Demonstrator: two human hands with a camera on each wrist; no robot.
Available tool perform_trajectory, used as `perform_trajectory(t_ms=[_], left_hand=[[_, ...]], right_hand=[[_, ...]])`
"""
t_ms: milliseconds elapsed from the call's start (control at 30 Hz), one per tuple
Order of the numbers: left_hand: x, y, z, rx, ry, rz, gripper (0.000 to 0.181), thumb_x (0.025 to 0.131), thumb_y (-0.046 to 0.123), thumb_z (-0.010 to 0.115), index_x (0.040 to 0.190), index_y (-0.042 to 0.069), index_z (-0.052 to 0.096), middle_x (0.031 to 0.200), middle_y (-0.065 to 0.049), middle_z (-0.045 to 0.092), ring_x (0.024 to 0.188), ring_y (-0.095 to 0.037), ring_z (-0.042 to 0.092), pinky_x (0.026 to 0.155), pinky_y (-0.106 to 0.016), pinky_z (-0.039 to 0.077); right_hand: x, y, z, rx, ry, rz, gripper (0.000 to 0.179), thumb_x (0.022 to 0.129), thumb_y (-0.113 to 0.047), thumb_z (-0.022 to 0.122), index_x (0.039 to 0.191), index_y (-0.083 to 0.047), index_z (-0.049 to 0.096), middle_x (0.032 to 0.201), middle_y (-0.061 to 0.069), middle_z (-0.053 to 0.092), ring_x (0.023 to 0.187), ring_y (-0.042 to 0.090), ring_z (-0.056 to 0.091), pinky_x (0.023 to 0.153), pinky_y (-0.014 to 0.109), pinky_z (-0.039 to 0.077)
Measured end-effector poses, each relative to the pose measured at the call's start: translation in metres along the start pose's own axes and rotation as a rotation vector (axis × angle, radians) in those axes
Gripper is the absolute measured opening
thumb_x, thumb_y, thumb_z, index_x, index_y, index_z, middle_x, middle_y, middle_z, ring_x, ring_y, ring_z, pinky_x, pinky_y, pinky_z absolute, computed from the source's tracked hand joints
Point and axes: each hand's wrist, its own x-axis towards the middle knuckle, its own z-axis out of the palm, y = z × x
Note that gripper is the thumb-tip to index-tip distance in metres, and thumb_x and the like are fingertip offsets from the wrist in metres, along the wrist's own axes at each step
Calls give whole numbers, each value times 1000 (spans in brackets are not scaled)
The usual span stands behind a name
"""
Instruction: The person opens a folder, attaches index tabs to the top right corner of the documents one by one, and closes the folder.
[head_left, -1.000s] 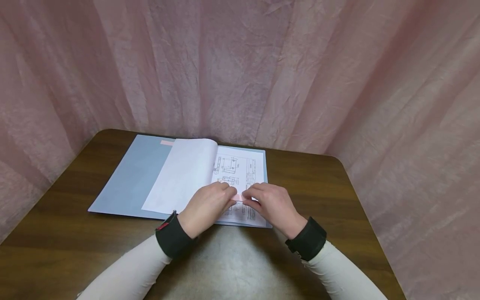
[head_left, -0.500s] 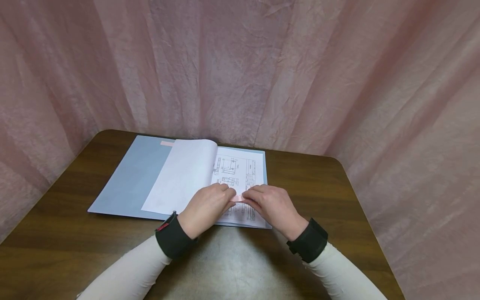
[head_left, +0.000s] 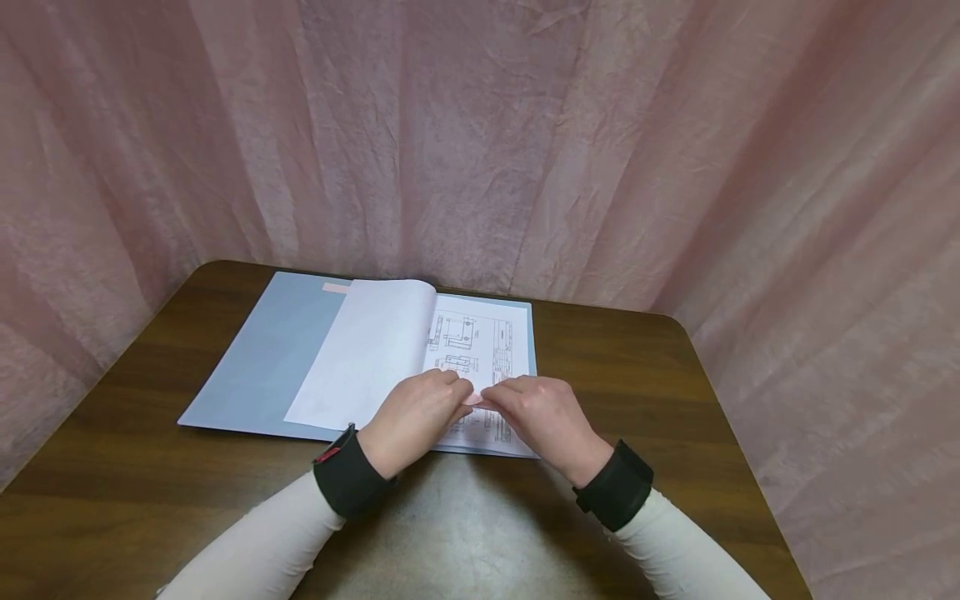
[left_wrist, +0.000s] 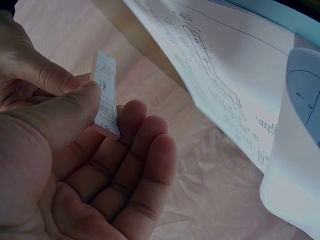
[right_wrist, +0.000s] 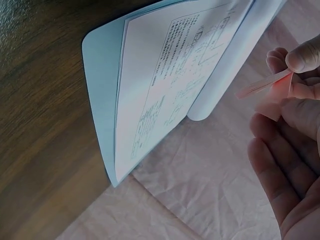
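Both hands meet over the right page of an open folder (head_left: 225, 379). My left hand (head_left: 420, 408) pinches a small pad of pink sticky notes (left_wrist: 106, 95) between thumb and fingers, its printed back showing in the left wrist view. My right hand (head_left: 543, 417) holds a single pink sticky note (right_wrist: 272, 102) under its thumb. That note bends away from the pad at one end and still meets it near the left thumb. Beneath the hands lies a page with a technical drawing (head_left: 459, 332), partly covered by them.
A turned white sheet (head_left: 360, 350) curves over the folder's left side. Another pink sticky strip (head_left: 334, 288) shows at the top of the blue-grey cover. The brown wooden table (head_left: 615, 358) ends at a pink curtain (head_left: 480, 150) behind and at the sides.
My right hand has turned and shifted slightly to the left, closer to the left hand. The pink paper between them now shows less and slants. The folder stays in place.
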Motion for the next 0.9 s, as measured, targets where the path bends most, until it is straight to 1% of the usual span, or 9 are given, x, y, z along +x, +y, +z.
perform_trajectory(t_ms=[233, 467, 700, 800, 900], left_hand=[[0, 1, -2, 0, -8, 6, 19, 103, 29, 81, 96, 12, 75, 83, 0, 68, 75, -18, 64, 65, -32, 53], [0, 1, -2, -16, -18, 0, 19, 104, 28, 80, 96, 11, 75, 82, -1, 68, 75, -18, 64, 65, -33, 53], [0, 2, -2, -15, -30, -1, 18, 104, 26, 80, 96, 11, 75, 84, -1, 70, 77, -19, 66, 67, -34, 55], [-1, 1, -2, -17, -34, -3, 17, 104, 25, 80, 97, 11, 76, 86, -1, 71, 78, -18, 66, 68, -34, 56], [-1, 1, -1, -22, -32, -3, 16, 104, 24, 81, 96, 11, 75, 86, -1, 71, 78, -19, 67, 68, -35, 56]], right_hand=[[2, -1, 0, -35, 36, -28, 21, 91, -27, 93, 107, -15, 87, 94, -4, 83, 84, 11, 78, 77, 29, 63], [2, -1, 1, -30, 61, -35, 22, 86, -22, 97, 104, -15, 87, 94, -4, 83, 84, 11, 78, 76, 29, 63], [2, -2, 1, -40, 57, -29, 18, 89, -21, 95, 104, -17, 87, 96, -5, 83, 87, 11, 78, 78, 29, 63], [3, -2, 1, -21, 64, -21, 19, 88, -21, 96, 104, -17, 87, 96, -6, 83, 86, 10, 78, 78, 28, 63], [3, -1, 1, 19, 65, 3, 19, 88, -21, 95, 104, -18, 86, 95, -7, 82, 86, 9, 77, 77, 28, 62]])
